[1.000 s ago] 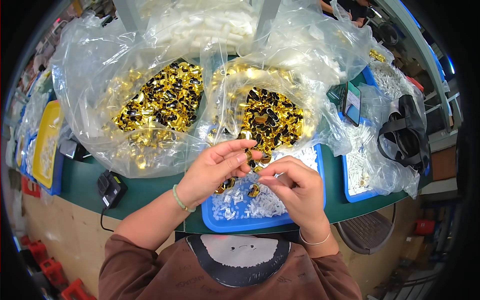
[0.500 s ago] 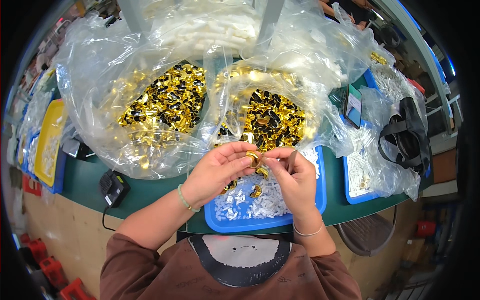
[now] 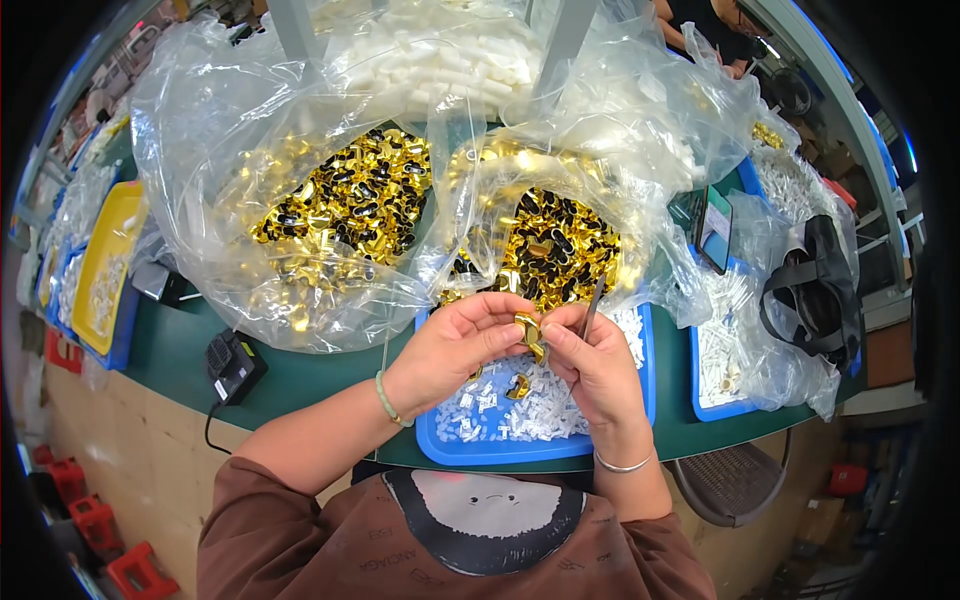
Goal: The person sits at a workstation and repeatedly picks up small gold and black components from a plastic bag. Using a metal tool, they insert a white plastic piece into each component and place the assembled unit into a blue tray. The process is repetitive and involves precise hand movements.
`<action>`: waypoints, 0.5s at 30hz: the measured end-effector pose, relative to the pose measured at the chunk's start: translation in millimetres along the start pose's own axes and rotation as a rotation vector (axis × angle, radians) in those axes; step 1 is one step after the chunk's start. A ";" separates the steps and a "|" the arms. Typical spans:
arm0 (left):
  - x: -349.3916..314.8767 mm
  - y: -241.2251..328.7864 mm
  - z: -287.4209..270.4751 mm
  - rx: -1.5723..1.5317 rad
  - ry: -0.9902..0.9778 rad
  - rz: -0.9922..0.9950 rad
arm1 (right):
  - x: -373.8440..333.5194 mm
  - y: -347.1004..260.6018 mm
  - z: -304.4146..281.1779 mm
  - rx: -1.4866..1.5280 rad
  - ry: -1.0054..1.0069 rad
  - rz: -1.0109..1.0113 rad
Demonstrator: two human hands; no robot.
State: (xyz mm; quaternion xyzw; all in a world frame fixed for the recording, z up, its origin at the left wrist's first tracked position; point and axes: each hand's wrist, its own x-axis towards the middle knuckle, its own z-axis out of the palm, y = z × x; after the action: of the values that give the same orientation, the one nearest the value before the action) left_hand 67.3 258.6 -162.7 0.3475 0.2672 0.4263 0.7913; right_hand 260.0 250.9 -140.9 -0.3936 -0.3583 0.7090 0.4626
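Between the thumb and fingertips of my left hand (image 3: pixel 462 340) is a small curved shiny gold part (image 3: pixel 526 324). My right hand (image 3: pixel 602 372) is closed right beside it, its thumb and forefinger close to the part. A thin dark stick-like tool (image 3: pixel 593 306) pokes up from the right fingers; its kind cannot be made out. Below both hands is a blue tray (image 3: pixel 500 452) of small white plastic pieces (image 3: pixel 490 412). One more gold part (image 3: pixel 518 387) lies loose on those pieces.
Two clear plastic bags full of gold-and-black parts (image 3: pixel 360 195) (image 3: pixel 560 245) stand behind the tray. A black box-shaped device with a cable (image 3: pixel 235 368) is at left, near a yellow tray (image 3: pixel 100 280). At right are a phone (image 3: pixel 714 230), another blue tray (image 3: pixel 722 408) and a black bag (image 3: pixel 815 290).
My hands have shifted slightly right with the view. The gold part is turned differently in the left fingers, and the dark tool now sticks up more visibly from my right hand.
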 end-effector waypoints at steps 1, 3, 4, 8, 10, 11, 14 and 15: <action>-0.3 0.1 0.4 0.011 -0.001 0.003 | 0.0 -0.4 -0.5 0.014 -0.008 0.007; -0.6 -0.3 0.2 -0.020 -0.012 0.003 | 0.3 0.8 -1.9 0.031 -0.007 0.009; -0.7 -0.2 0.0 -0.035 -0.017 0.004 | 0.5 1.2 -2.1 0.040 -0.008 0.010; -0.5 -0.7 -0.4 -0.040 -0.002 0.004 | -0.5 0.9 -1.5 -0.014 0.005 0.015; 0.0 0.0 -0.1 -0.063 -0.004 0.007 | 0.0 1.2 -2.6 -0.021 0.003 0.010; -0.1 0.4 -0.1 -0.056 0.001 0.007 | -0.1 0.9 -2.3 -0.016 0.003 0.013; -1.0 0.8 -0.9 -0.036 0.007 0.003 | -0.4 1.0 -1.5 0.001 0.004 0.024; -0.9 0.9 -1.4 -0.028 0.002 0.000 | 0.3 1.4 -1.9 0.006 0.004 0.027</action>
State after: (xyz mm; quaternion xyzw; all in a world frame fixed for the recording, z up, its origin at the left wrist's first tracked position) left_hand 65.5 258.6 -162.7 0.3358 0.2621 0.4305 0.7957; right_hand 261.1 251.0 -142.9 -0.3982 -0.3499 0.7155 0.4551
